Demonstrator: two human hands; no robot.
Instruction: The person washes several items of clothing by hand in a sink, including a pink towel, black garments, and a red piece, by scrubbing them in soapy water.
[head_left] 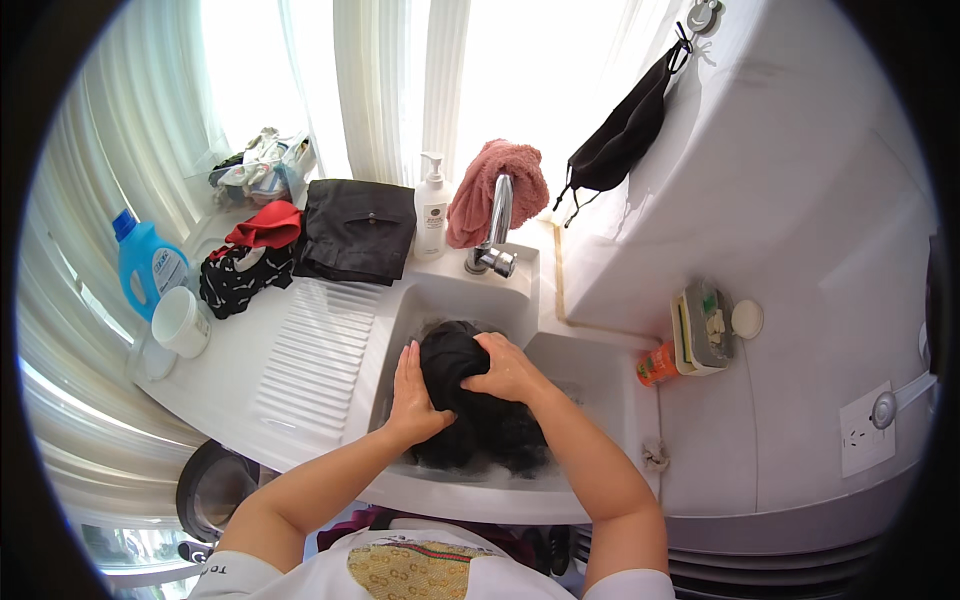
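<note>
A bunched black cloth (475, 415), wet and partly under water, fills much of the white sink basin (400, 320). Its exact kind of garment does not show. My left hand (415, 400) presses against the cloth's left side, fingers pointing up and thumb reaching across. On its upper right side, my right hand (505, 370) grips a fold, with the fingers curled over and the thumb below. Some suds float on the water along the near side of the cloth. Behind the basin rises a chrome faucet (499, 215).
A ribbed washboard (320, 355) slopes left of the basin. Folded dark trousers (357, 232), a black patterned garment (250, 280), a white tub (180, 322) and a blue detergent bottle (150, 265) stand beyond. A pump bottle (431, 210) and pink towel (497, 190) flank the faucet. An orange container (656, 365) sits right.
</note>
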